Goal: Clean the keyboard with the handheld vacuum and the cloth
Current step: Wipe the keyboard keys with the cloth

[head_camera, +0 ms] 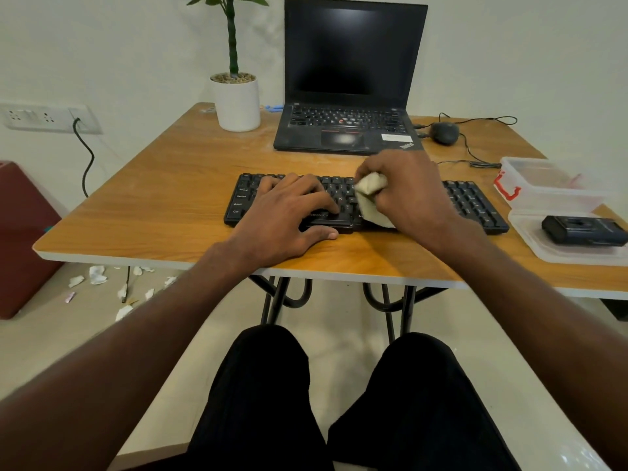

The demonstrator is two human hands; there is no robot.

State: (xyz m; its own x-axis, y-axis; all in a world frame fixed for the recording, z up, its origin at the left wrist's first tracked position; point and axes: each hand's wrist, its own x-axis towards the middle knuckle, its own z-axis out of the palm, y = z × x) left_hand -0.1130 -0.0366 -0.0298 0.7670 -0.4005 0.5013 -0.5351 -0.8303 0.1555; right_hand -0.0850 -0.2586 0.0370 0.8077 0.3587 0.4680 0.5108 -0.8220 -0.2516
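The left hand is laid flat on the keyboard atop the table, its grip released, while the cloth is clenched in the right hand's grip against the keys.

Hidden and cut off
Both hands cover the keyboard's middle keys; the right edge crops the lid holding the vacuum.

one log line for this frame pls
step: wiping | right hand: grips cloth on keyboard | left hand: rests on keyboard
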